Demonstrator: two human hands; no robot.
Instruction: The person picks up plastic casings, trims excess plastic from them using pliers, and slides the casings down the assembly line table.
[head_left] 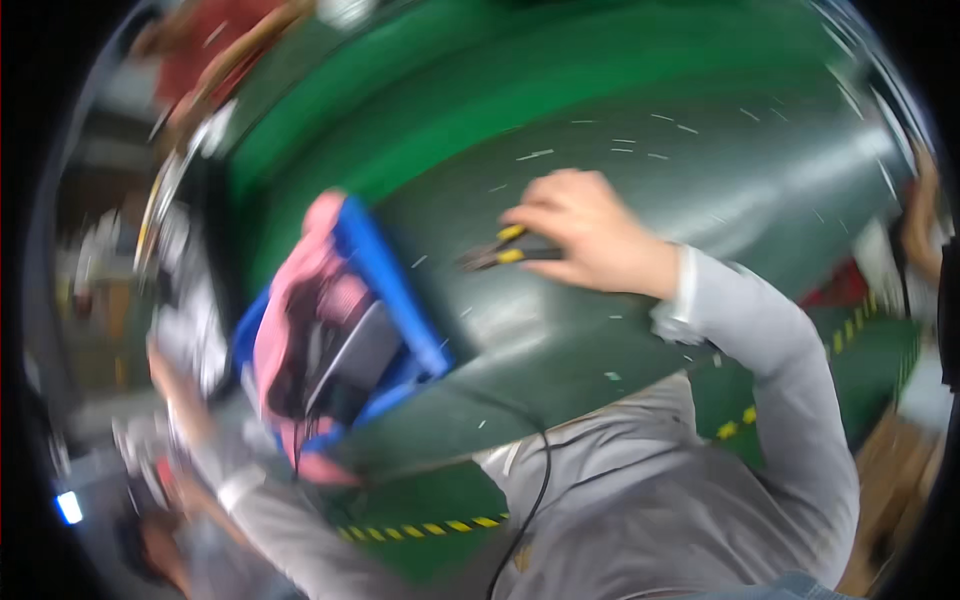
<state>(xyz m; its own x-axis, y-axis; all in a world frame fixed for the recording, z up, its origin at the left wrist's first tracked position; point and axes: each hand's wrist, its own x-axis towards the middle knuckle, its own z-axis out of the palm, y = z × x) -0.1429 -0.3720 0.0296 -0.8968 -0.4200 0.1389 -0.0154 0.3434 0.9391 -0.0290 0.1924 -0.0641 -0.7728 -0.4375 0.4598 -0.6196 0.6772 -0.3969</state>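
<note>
The picture is tilted and motion-blurred. My right hand (585, 232) rests on the dark green table (700, 170), shut on a small tool with yellow-and-black handles (505, 250) whose tip points left. A blue bin (385, 275) at the table's left edge holds pink material (290, 300) and a dark grey item (355, 355). My left hand (175, 390) reaches out past the bin, low at the left, among blurred objects. The blur hides whether it holds anything.
Small pale scraps lie scattered on the table. A black cable (535, 480) runs down across my grey top. The green floor has yellow-and-black striped tape (430, 527). Another person's arm (925, 215) shows at the right edge. Blurred shelving and clutter stand at the left.
</note>
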